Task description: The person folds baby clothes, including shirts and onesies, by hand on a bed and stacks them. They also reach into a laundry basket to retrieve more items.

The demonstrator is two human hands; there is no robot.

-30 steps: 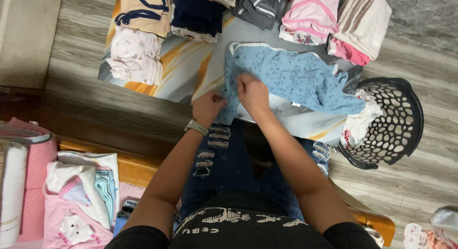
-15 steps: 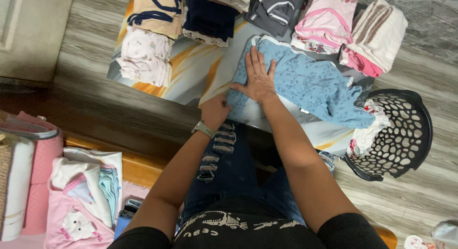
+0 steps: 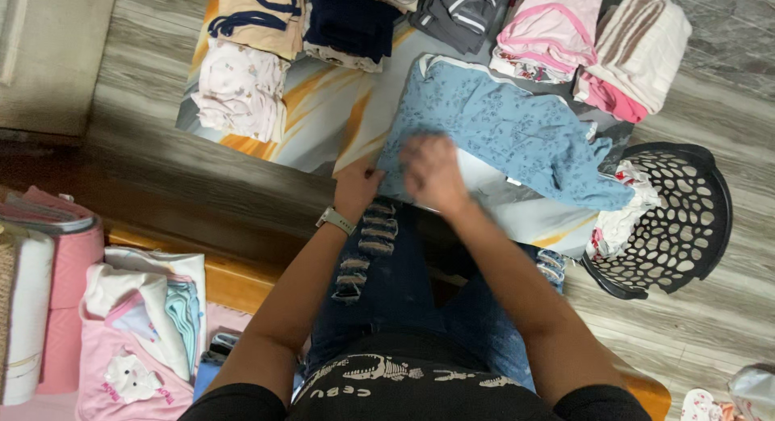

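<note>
A light blue patterned garment (image 3: 508,130) lies spread on a mat (image 3: 323,118) with orange and grey streaks on the floor. My left hand (image 3: 358,188), with a watch on its wrist, pinches the garment's near left corner. My right hand (image 3: 432,172) rests flat on the garment's near edge, blurred by motion, fingers spread. My knees in ripped dark jeans (image 3: 387,268) are just below the hands.
Folded clothes line the mat's far edge: a cream pile (image 3: 238,90), a navy pile (image 3: 349,21), grey (image 3: 460,13), pink (image 3: 549,29) and striped stacks (image 3: 638,50). A black laundry basket (image 3: 678,219) stands at right. More pink and white clothes (image 3: 137,332) lie at left.
My right hand has slid back from the garment's far part to its near edge. The left hand stays at the near left corner. The garment lies flatter.
</note>
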